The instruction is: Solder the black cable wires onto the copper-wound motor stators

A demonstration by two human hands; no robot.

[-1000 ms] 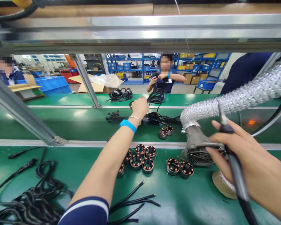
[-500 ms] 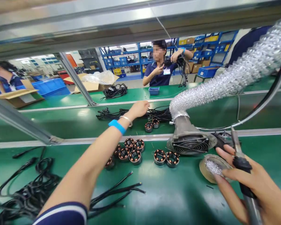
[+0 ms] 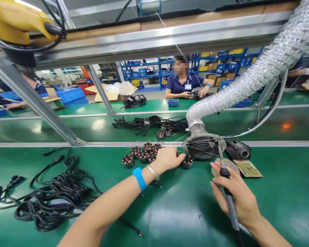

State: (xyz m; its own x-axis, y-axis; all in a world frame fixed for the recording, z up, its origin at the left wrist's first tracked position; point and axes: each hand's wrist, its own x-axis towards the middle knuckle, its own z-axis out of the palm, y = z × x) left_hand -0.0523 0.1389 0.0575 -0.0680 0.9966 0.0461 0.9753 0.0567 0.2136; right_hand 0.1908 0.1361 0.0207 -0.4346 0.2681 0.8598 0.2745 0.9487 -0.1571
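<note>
On the left, your cords [image 3: 58, 188] lay piled on the table [image 3: 185, 209]. Next sat a bunch of rings [image 3: 143, 160], none seen joined to a cord yet. Your left hand [image 3: 167, 159] was at the rings by the fan [image 3: 203, 150]; I couldn't tell if it gripped one. Your right hand [image 3: 240, 197] was wrapped around the iron [image 3: 231, 207], tip touching no ring.

I have the left hand [image 3: 167, 159] palm down near frame centre, its forearm [image 3: 113, 206] slanting from lower left; the right hand [image 3: 243, 195] curls pen-like, lower right.
</note>
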